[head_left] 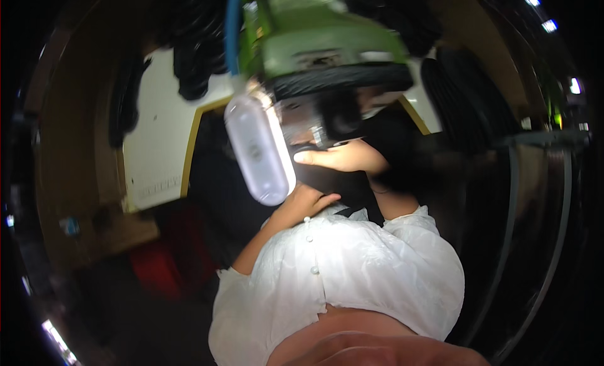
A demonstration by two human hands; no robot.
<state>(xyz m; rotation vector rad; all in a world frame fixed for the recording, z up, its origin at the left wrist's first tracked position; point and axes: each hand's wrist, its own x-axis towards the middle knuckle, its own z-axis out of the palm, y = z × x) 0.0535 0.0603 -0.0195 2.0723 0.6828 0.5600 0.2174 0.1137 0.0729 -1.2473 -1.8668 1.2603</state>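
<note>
A green machine head [333, 42] with a dark rubbery band along its lower edge hangs in front of me. Blurred metal and black parts show beneath it. On its left a long, rounded white lamp [258, 149] is lit along one side. My right hand [346, 157] reaches under the machine, thumb stretched out to the left beside a small dark part; its other fingers are hidden. Closer to my body, my left hand [303, 203] lies low with its thumb stretched to the right. The lamp covers some of its fingers. Whatever dark material lies under both hands is too dim to make out.
A pale tabletop [157, 130] with a yellow edge spans the left side. Dark ridged bundles [198, 67] lie on it, and more dark bundles [462, 92] are at right. A blue hose [233, 32] runs beside the machine. Something red [157, 268] stands low at left.
</note>
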